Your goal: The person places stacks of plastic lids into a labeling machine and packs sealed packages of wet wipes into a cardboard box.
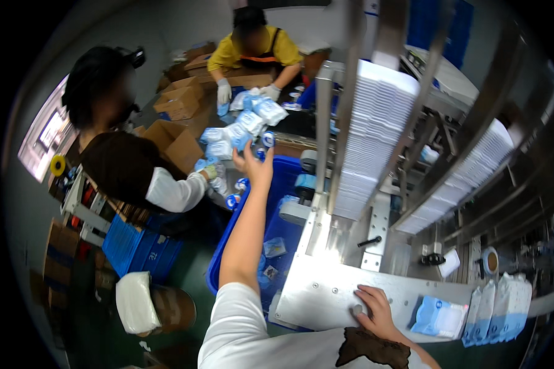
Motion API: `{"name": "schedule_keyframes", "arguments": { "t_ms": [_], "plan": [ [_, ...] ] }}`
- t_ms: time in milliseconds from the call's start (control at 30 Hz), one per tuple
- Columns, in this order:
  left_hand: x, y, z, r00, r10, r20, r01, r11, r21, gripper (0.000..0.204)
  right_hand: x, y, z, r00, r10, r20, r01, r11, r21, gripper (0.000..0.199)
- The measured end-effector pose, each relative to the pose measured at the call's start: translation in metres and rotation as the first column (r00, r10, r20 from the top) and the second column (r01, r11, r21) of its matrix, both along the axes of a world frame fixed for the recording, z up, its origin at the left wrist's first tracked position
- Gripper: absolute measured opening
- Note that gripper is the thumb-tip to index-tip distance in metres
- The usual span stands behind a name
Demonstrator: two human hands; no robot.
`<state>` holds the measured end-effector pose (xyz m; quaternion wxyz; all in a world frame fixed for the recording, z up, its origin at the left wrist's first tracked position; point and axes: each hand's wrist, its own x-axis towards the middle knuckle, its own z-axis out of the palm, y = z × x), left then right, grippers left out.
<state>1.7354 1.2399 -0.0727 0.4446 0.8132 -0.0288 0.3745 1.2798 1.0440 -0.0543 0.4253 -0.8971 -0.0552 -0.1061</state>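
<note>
My left hand point(255, 167) reaches out over a blue bin point(228, 249), fingers spread, with nothing seen in it. Just beyond its fingertips is a round blue-and-white piece point(268, 139), beside a heap of blue-and-white soft packs point(237, 132); whether the fingers touch any is unclear. Low on the right, my right hand point(377, 310) rests on a metal machine plate point(317, 301). Its fingers lie extended, the thumb beside a small round knob point(356, 310). Nearby on the plate lies a blue-and-white pack point(440, 317), next to several upright packs point(511, 304).
Tall stacks of white lids point(375, 132) stand between metal rails. At the left a person in a dark vest point(120, 163) reaches toward the packs; across the table a person in yellow point(252, 52) wears white gloves. Cardboard boxes point(178, 101) and a blue crate point(135, 246) stand around.
</note>
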Motion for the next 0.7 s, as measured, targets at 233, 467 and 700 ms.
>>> {"name": "schedule_keyframes", "arguments": {
  "t_ms": [233,467,700],
  "plan": [
    [-0.135,-0.006,0.007,0.959,-0.281,-0.021,0.281,0.959,0.017,0.044,-0.003,-0.004,-0.021,0.991,-0.047,0.127,0.045,0.999,0.018,0.044],
    [-0.214,0.002,0.035,0.845,-0.510,0.160,0.505,0.860,0.071,0.032,-0.050,-0.015,0.035,0.997,0.057,-0.056,-0.012,0.796,0.605,0.023],
    [-0.297,-0.035,0.044,0.793,-0.605,0.080,0.580,0.788,0.208,0.035,-0.203,-0.132,0.144,0.833,-0.407,0.376,0.327,0.909,0.260,0.018]
  ]
}}
